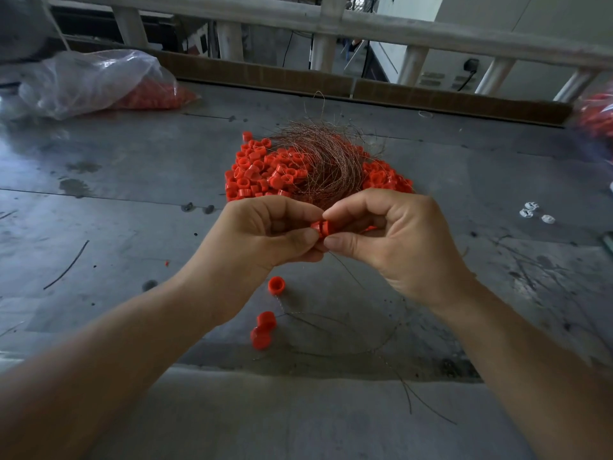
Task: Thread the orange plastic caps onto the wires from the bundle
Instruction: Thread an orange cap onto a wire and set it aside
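Bare left hand point(265, 234) and bare right hand point(394, 240). Nails cut short, rounded at the tips. Right thumbnail point(334, 241) plainest to see, pale, clean-edged. Creased knuckles on both. Faint tendon ridges along the back of the right hand toward the wrist. Left forearm point(132, 346) and right forearm point(517, 353) bare down to the lower frame corners, smooth, broadened near the edge by the wide-angle lens. Upper arms out of frame.
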The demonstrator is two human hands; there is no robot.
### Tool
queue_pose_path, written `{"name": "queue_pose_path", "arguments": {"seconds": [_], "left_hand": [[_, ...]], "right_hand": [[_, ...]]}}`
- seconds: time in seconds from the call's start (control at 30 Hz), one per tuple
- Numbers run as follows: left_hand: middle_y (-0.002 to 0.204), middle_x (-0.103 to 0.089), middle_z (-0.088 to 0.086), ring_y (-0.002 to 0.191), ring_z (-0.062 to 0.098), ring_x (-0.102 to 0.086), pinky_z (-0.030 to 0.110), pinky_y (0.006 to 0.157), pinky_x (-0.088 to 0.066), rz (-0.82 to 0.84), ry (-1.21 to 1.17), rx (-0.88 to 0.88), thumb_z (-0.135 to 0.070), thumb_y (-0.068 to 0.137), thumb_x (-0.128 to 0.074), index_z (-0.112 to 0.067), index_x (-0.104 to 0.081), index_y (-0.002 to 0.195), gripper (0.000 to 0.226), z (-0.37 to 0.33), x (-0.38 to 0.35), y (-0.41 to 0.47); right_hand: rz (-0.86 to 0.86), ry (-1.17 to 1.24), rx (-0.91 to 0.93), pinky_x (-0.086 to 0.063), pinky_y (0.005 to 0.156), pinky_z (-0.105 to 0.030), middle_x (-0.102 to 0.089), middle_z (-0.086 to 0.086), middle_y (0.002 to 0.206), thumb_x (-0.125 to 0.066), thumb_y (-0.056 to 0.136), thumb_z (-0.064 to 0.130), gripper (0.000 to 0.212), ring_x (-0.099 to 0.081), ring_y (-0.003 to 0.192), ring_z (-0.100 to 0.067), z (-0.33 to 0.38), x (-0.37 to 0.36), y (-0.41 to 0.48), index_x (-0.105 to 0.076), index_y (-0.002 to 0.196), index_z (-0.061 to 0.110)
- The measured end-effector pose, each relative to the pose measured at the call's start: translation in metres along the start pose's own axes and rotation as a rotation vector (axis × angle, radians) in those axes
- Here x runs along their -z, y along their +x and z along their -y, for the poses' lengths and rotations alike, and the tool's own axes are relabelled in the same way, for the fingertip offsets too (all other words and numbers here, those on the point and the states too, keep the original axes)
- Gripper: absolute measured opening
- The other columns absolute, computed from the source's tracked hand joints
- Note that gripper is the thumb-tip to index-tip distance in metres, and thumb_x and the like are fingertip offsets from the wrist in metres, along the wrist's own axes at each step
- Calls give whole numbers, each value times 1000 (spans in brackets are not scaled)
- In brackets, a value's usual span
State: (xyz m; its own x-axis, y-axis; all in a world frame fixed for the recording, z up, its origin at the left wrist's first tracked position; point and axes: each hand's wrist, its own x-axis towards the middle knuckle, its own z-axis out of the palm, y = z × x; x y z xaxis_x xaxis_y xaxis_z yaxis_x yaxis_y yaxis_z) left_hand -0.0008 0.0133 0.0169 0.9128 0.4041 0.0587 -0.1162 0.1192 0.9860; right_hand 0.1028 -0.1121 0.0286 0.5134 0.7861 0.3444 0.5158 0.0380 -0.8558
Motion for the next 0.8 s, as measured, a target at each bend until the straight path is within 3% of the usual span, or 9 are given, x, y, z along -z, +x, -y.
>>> {"name": "queue_pose_path", "arguments": {"seconds": [0.2, 0.37, 0.57, 0.7, 0.8], "left_hand": [[66, -71, 3, 61, 11, -68, 14, 57, -52, -16, 64, -4, -8, 59, -60, -14, -67, 78, 21, 0, -1, 0], [68, -72, 2, 62, 11, -68, 13, 58, -51, -11, 99, -23, -9, 59, -61, -16, -67, 78, 21, 1, 0, -1], [71, -73, 0, 66, 12, -70, 15, 60, -52, 15, 186, -80, -12, 61, -61, -21, -69, 78, 21, 1, 1, -2], [71, -73, 1, 65, 13, -70, 16, 60, -53, 30, 195, -91, -13, 61, -62, -21, -70, 78, 20, 1, 1, -3], [69, -72, 5, 64, 15, -70, 16, 58, -53, 38, 140, -65, -12, 61, -62, -22, -74, 71, 18, 1, 2, -3]], "right_hand": [[-49, -146, 56, -50, 67, -12, -65, 11, 79, -78, 64, 6, 26, -64, 72, -2, -2, -4, -1, -68, 84, 21], [-59, -193, 96, -52, 73, -15, -63, 12, 81, -76, 66, 8, 32, -64, 80, -3, -2, -4, -1, -66, 95, 18], [-78, -305, 207, -51, 71, -12, -64, 6, 81, -76, 66, 9, 24, -63, 82, -5, -2, -4, -2, -71, 88, 2], [-103, -314, 229, -51, 69, -11, -62, 7, 79, -75, 65, 9, 21, -62, 80, -4, -2, -4, -3, -72, 85, 1], [-126, -402, 320, -51, 65, -16, -68, -1, 74, -74, 65, 10, 18, -63, 70, -8, -3, -7, -4, -72, 80, 1]]}}
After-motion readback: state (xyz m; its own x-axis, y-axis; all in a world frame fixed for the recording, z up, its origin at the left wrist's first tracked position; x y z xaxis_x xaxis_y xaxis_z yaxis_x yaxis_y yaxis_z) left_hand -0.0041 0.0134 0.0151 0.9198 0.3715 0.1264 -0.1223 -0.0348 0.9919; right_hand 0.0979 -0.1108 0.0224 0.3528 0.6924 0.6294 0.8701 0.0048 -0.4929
